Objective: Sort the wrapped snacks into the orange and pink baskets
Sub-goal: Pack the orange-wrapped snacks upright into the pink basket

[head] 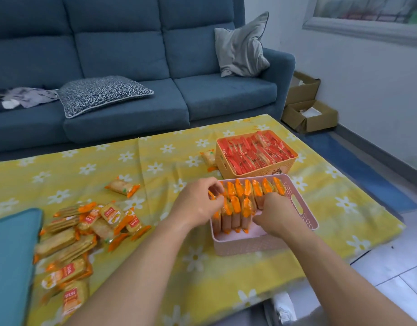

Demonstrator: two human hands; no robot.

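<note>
The pink basket (299, 205) sits on the yellow flowered cloth and holds upright rows of orange-wrapped snacks (240, 191). My left hand (198, 203) pinches an orange-wrapped snack at the basket's left rim. My right hand (275, 217) presses against the near row inside the basket, fingers curled on the packets. Behind it the orange basket (257, 171) is packed with red-wrapped snacks (254, 151). A loose pile of orange-wrapped snacks (85, 229) lies at the left of the cloth.
One single snack (123, 185) lies mid-cloth and another (208, 157) beside the orange basket. A teal cushion (12, 267) covers the near left corner. A blue sofa (132, 67) stands behind, and cardboard boxes (308, 114) sit on the floor at right.
</note>
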